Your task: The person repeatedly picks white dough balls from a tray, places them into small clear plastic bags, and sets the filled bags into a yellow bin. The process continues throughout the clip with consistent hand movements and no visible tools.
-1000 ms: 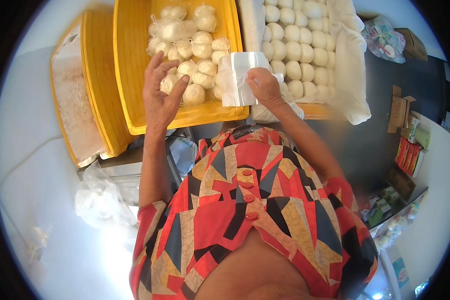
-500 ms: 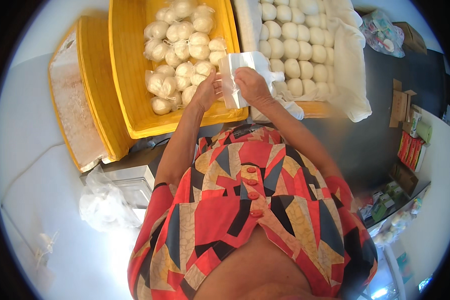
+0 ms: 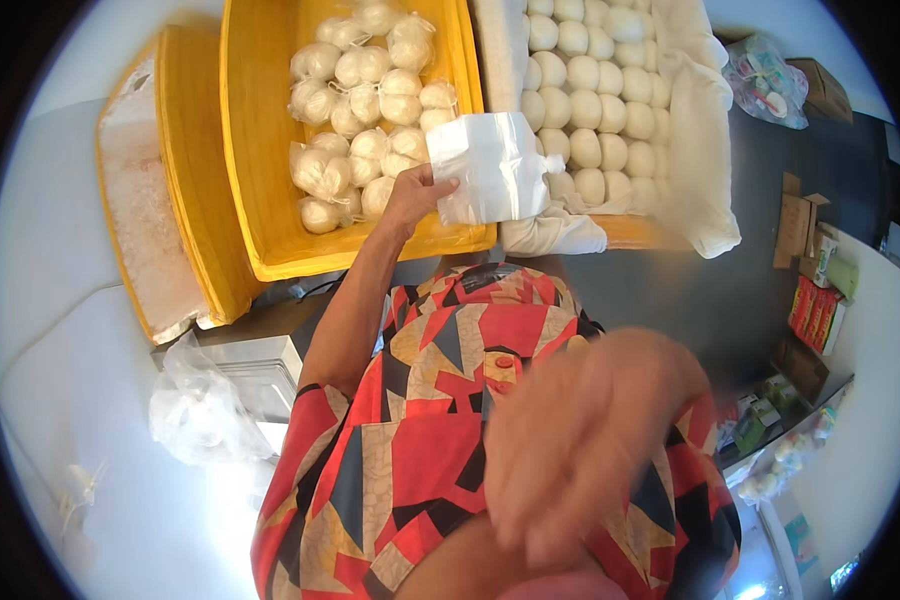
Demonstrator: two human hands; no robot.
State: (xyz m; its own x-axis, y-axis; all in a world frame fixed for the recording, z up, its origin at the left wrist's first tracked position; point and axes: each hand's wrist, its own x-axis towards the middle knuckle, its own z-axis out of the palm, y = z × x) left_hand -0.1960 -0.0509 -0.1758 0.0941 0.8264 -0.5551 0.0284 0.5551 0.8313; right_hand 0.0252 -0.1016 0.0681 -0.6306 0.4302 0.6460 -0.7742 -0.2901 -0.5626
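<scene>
My left hand [image 3: 417, 198] grips the left edge of a flat, shiny stack of clear plastic bags [image 3: 488, 165], thumb on top. The stack lies over the gap between a yellow crate [image 3: 260, 180] and a cloth-lined tray [image 3: 698, 130]. Inside the crate sit several bagged pairs of round white buns [image 3: 368, 145]. Rows of bare white buns [image 3: 585, 110] fill the tray. My right hand [image 3: 590, 430] is raised close to the camera, in front of my chest. Motion blurs its fingers, which point downward, and whether they hold anything does not show.
Another yellow crate [image 3: 185, 170] leans at the left beside a whitish slab. Below it are a crumpled plastic bag [image 3: 200, 405] and a metal box [image 3: 255, 365]. At the right stand a cardboard box [image 3: 795, 220], red packets [image 3: 813, 312] and a filled plastic bag [image 3: 767, 80].
My right hand has left the plastic bags and come up toward the camera. The left hand has closed on the bags' edge, and they now lie more open to view.
</scene>
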